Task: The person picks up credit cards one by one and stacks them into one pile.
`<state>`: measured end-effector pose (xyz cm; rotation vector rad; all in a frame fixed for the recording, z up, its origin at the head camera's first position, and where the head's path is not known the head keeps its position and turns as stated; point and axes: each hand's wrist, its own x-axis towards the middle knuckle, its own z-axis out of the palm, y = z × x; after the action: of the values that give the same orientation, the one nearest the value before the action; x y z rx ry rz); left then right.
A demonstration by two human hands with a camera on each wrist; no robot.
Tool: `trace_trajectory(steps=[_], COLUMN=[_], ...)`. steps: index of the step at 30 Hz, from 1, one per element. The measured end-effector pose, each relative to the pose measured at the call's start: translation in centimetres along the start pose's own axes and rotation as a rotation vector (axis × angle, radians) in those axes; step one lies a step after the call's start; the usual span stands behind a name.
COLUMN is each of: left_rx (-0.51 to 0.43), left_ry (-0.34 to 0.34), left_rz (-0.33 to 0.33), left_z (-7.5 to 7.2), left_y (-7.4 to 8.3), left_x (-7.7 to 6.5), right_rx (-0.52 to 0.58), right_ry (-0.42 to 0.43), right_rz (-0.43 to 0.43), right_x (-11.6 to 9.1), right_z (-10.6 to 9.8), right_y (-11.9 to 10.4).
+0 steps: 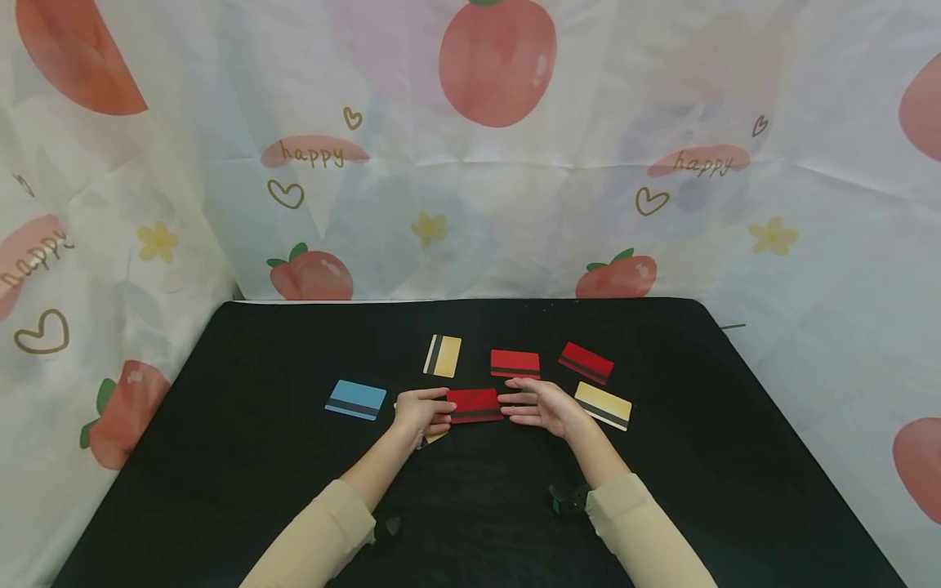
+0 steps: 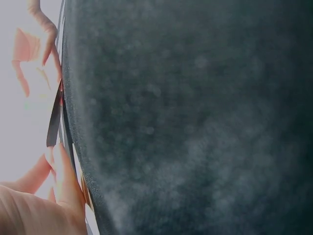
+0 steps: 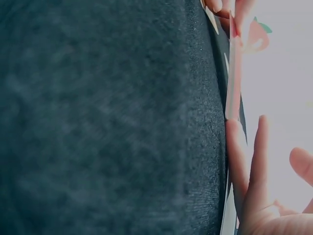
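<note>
A red card [image 1: 474, 405] with a dark stripe spans the gap between my two hands. My left hand [image 1: 421, 412] pinches its left end between thumb and fingers, which shows in the left wrist view, where the card [image 2: 54, 120] appears edge-on. At the card's other end is my right hand [image 1: 544, 407], its fingers extended and spread. In the right wrist view a fingertip of the right hand [image 3: 254, 191] is right at the card's end [image 3: 234, 83]. Beneath the left hand lies a gold card [image 1: 434, 439], mostly hidden.
On the black table [image 1: 279, 490] lie a blue card [image 1: 356, 399] at left, a gold card [image 1: 443, 356] behind, two red cards [image 1: 515, 363] [image 1: 586, 363] farther back, and another gold card [image 1: 604, 405] beside the right wrist. A printed curtain [image 1: 500, 212] hangs behind.
</note>
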<state>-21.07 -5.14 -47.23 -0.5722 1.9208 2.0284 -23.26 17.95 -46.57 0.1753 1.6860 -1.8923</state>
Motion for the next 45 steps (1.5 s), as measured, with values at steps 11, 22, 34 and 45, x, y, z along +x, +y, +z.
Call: trace_trajectory(steps=[11,22,34,45], left_rx=[-0.08,-0.09,-0.096,0.004], left_ry=[0.03,0.032,-0.008,-0.099], left_rz=[0.009,0.009,0.024,-0.008], left_z=[0.1,0.4,0.7,0.6], left_y=[0.1,0.2,0.0,-0.8], left_x=[-0.4,-0.3,-0.8,-1.4], right_rx=[-0.09,-0.126,-0.081,-0.077], right_ry=[-0.01,0.117,0.259,0.279], right_rz=[-0.07,-0.031,-0.006,0.001], right_x=[-0.4,0.0,-0.6,-2.2], right_z=[0.3,1.3,1.7,2.3], right_y=[0.0,0.5,0.9,1.5])
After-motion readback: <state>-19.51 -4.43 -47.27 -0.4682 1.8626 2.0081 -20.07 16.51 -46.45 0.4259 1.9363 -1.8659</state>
